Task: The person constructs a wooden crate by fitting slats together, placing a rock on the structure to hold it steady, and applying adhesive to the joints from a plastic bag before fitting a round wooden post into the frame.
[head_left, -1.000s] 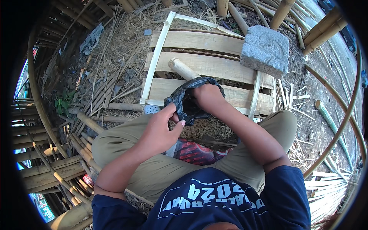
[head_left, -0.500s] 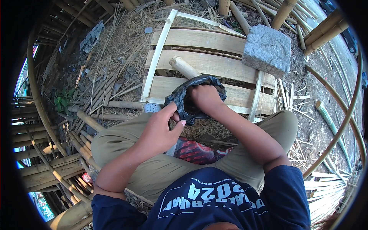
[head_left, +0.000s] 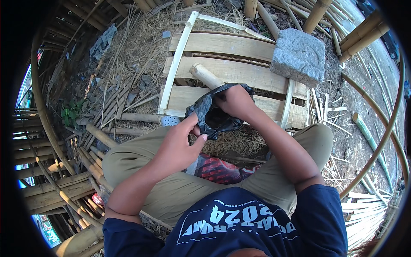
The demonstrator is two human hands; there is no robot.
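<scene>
A crumpled black plastic bag (head_left: 205, 110) is held up in front of me, its mouth turned toward me. My left hand (head_left: 182, 139) pinches the near left rim between thumb and fingers. Into the bag's mouth reaches my right hand (head_left: 238, 102), at the far right side; its fingertips are hidden, so I cannot see what they grip. Behind the bag, a short bamboo piece (head_left: 206, 75) lies on the wooden slat platform (head_left: 233, 64).
A grey stone block (head_left: 298, 55) rests on the platform's far right corner. Pale split strips (head_left: 179, 60) lie along its edges. Bamboo poles (head_left: 100, 136) and dry straw are on the left; a curved bamboo piece (head_left: 391, 124) rises on the right. A red patterned sack (head_left: 218, 168) lies beneath my legs.
My right hand has moved slightly up and to the right at the bag's mouth, which now shows wider. My left hand has kept its place on the rim.
</scene>
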